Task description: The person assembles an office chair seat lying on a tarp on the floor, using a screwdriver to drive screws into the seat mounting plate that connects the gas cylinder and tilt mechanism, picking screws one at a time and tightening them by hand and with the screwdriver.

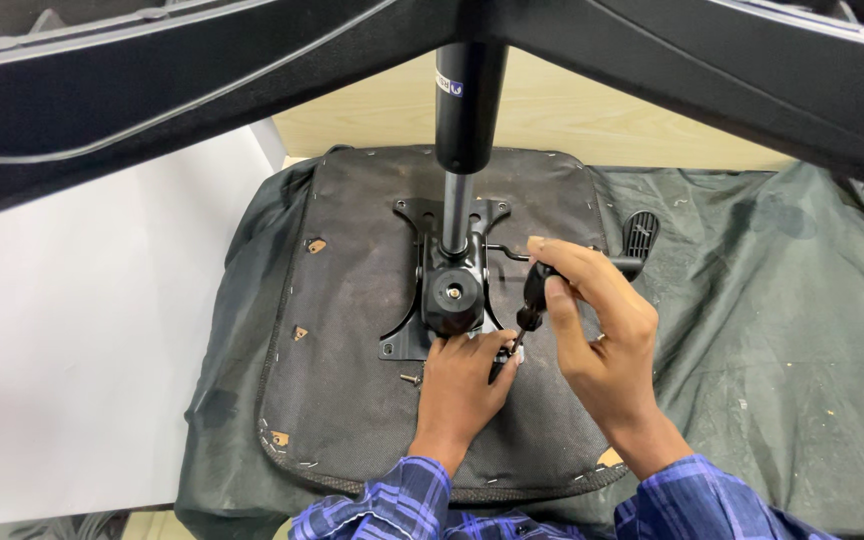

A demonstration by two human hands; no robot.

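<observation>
Right hand (592,325) wraps its fingers round a stiff, light screwdriver (527,310) beside the mounting plate (407,335); left hand (462,375) pinches its tip (likely slippery).

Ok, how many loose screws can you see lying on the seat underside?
1. A single loose screw lies on the seat underside, just left of the left hand and below the black mounting plate. Others may be hidden under the hands.

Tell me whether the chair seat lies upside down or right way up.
Upside down: the seat shows its stapled underside, with the metal mechanism and gas cylinder pointing up.
</observation>
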